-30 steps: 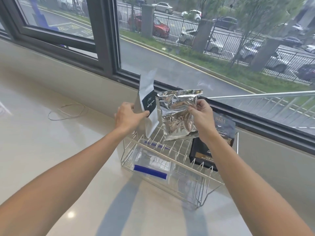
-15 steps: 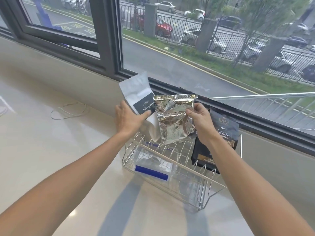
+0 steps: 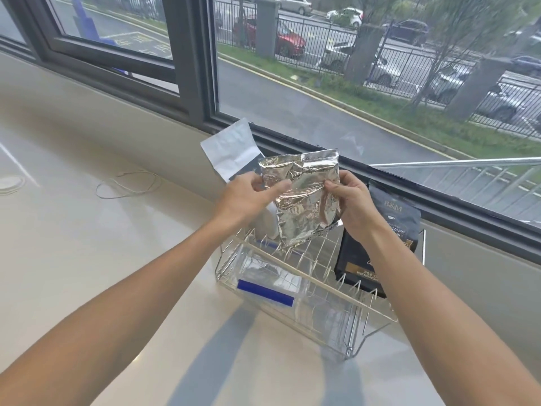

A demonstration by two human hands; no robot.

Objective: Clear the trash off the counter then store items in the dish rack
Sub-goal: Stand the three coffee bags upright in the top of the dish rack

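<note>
Over the wire dish rack (image 3: 307,291), near the window (image 3: 322,83), both hands hold a crumpled silver foil bag (image 3: 304,197). The left hand (image 3: 248,197) pinches the bag's upper left edge, thumb across the front and fingers tucked behind, where they cannot be seen. The right hand (image 3: 351,203) grips the right edge, thumb on the front and fingers curled round the back. The bag's lower corner dips among the rack's upright prongs; whether it touches the wires is hard to tell.

Behind the foil bag, a white pouch (image 3: 231,150) leans at the rack's far left end. Only its top and a sliver of a dark label show; the left hand and the foil bag cover the rest. At the right end a black coffee bag (image 3: 392,218) stands in the rack, its left side hidden by the right wrist and its small print too blurred to read. A clear zip bag (image 3: 269,285) with a blue strip lies at the near left of the rack, its contents impossible to make out through the wires.

On the pale desk (image 3: 87,259), well to the left of the rack, lies a loose loop of thin string (image 3: 128,183). A round mark at the far left edge is cut off by the frame.
</note>
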